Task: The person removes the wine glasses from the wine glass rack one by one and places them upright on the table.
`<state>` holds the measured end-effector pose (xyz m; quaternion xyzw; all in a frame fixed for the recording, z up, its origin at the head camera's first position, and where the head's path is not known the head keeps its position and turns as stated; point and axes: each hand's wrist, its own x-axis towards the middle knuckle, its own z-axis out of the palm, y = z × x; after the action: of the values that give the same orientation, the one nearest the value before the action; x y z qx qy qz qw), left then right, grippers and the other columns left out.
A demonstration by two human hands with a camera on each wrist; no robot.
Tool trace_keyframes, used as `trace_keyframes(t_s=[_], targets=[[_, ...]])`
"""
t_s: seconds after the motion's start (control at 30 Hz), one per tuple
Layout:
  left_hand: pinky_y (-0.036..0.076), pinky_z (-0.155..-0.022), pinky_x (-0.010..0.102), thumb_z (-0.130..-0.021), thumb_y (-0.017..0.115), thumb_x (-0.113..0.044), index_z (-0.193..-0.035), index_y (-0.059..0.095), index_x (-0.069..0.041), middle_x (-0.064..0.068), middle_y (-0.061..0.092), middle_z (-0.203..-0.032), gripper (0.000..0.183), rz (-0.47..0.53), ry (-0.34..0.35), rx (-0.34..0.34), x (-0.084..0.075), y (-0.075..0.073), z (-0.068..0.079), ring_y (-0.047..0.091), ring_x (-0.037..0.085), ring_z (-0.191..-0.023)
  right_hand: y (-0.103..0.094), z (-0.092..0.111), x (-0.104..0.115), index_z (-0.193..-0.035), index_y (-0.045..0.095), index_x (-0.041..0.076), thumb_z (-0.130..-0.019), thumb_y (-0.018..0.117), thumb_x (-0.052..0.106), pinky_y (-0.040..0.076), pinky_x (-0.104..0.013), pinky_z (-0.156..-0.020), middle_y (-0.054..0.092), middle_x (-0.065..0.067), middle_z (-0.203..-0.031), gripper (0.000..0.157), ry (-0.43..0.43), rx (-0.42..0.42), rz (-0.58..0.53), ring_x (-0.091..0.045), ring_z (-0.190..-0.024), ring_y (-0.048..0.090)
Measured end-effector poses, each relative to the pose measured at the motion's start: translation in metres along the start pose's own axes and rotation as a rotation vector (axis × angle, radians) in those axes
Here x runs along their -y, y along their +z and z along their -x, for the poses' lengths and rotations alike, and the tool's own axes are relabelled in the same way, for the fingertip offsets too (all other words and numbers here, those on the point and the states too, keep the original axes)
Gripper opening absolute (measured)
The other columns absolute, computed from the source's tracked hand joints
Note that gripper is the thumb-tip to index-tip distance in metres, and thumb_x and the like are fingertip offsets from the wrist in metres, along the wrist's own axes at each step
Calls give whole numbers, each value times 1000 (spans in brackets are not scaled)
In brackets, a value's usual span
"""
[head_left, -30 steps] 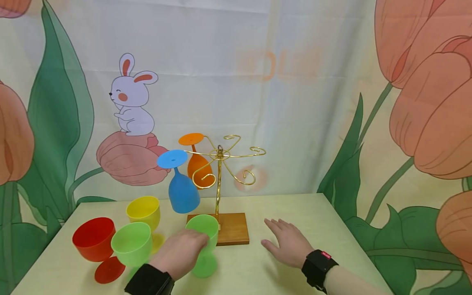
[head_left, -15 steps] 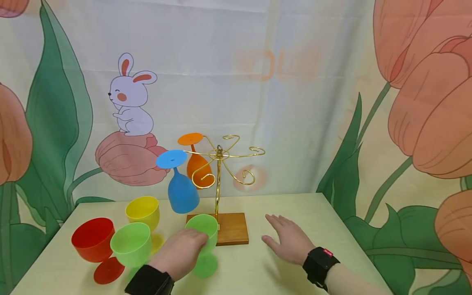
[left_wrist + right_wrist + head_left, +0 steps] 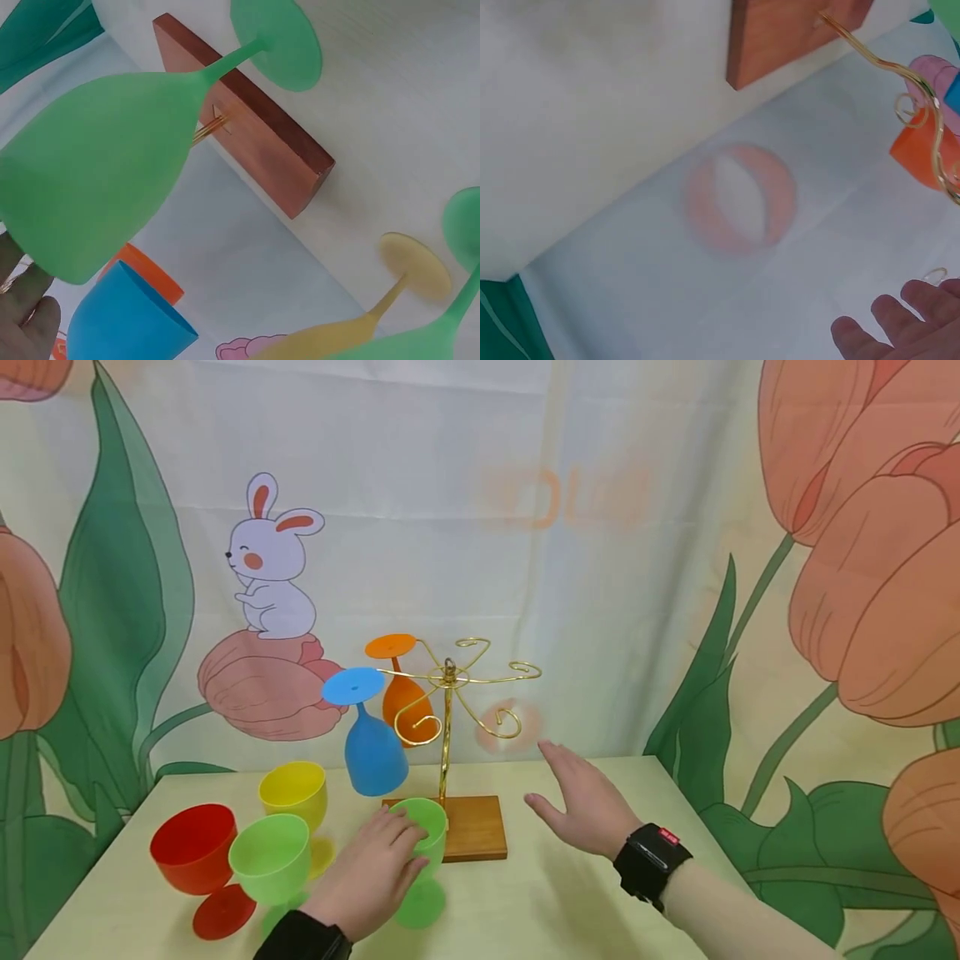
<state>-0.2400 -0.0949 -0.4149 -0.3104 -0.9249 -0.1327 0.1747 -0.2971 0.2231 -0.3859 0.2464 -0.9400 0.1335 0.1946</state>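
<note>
A green plastic goblet (image 3: 433, 847) stands upright on the table before the gold goblet rack (image 3: 446, 747). My left hand (image 3: 375, 868) is at its left side, fingers loosely extended by the rim and thumb apart; in the left wrist view, the fingertips (image 3: 26, 296) appear at the rim, and I cannot tell whether they touch. My right hand (image 3: 588, 802) hovers to the right of the rack, fingers spread and holding nothing. On the rack's left arms, a blue goblet (image 3: 375, 752) and an orange goblet (image 3: 405, 702) hang upside down.
At the left stand a red goblet (image 3: 193, 852), a second green goblet (image 3: 270, 864) and a yellow goblet (image 3: 294, 793), all upright. The rack's wooden base (image 3: 480, 831) rests on the pale table (image 3: 585, 927). A printed curtain (image 3: 420, 527) hangs behind.
My left hand has let go of the near green goblet, its fingers straightening and thumb coming away. My right hand has risen slightly. The goblets have stayed in place.
</note>
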Motion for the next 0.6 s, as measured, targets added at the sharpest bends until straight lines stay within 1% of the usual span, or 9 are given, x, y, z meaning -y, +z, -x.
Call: trace_keyframes(t_s=[0.1, 0.17, 0.3, 0.37, 0.47, 0.53, 0.6], targets=[[29, -112, 47, -94, 62, -38, -128, 57, -9, 7, 55, -128, 45, -3, -1, -41, 0, -7, 4, 43, 29, -129, -8, -11, 6, -153, 24, 8, -93, 51, 56, 33, -43, -111, 37, -9, -151, 81, -51, -45, -4, -26, -136, 38], [28, -112, 48, -94, 59, -43, -134, 52, -8, 9, 51, -134, 53, 1, -6, -69, 0, -12, 7, 39, 30, -131, -15, -18, 11, -155, 19, 10, -93, 53, 55, 32, -42, -111, 34, -8, -153, 83, -81, -73, -4, -24, -137, 36], [25, -113, 51, -93, 52, -57, -145, 40, -10, 11, 40, -146, 71, 14, -32, -83, 0, -17, 16, 30, 33, -138, -27, -30, 21, -156, 11, 12, -91, 59, 50, 30, -41, -113, 29, -6, -156, 89, -145, -116, 0, -22, -140, 32], [22, -114, 52, -91, 49, -63, -151, 32, -12, 10, 31, -154, 80, 16, -51, -64, 0, -18, 21, 25, 34, -141, -32, -35, 26, -156, 11, 11, -90, 62, 47, 30, -41, -113, 27, -6, -156, 91, -193, -140, 12, -23, -141, 30], [20, -114, 53, -88, 45, -71, -156, 20, -16, 6, 16, -160, 90, 0, -77, -19, 0, -17, 29, 17, 35, -144, -36, -42, 30, -155, 14, 8, -88, 67, 41, 28, -41, -114, 26, -8, -156, 91, -289, -186, 35, -24, -142, 28], [19, -114, 54, -86, 42, -75, -156, 15, -16, 4, 8, -162, 95, -11, -93, 6, 0, -15, 33, 14, 36, -145, -38, -46, 32, -154, 17, 7, -87, 69, 38, 27, -41, -114, 26, -9, -157, 91, -355, -215, 55, -25, -142, 27], [18, -114, 55, -85, 40, -77, -156, 14, -16, 3, 5, -162, 98, -17, -106, 20, 0, -13, 36, 12, 36, -145, -39, -50, 34, -154, 19, 7, -86, 70, 36, 27, -40, -114, 26, -10, -157, 90, -410, -232, 70, -26, -142, 28]])
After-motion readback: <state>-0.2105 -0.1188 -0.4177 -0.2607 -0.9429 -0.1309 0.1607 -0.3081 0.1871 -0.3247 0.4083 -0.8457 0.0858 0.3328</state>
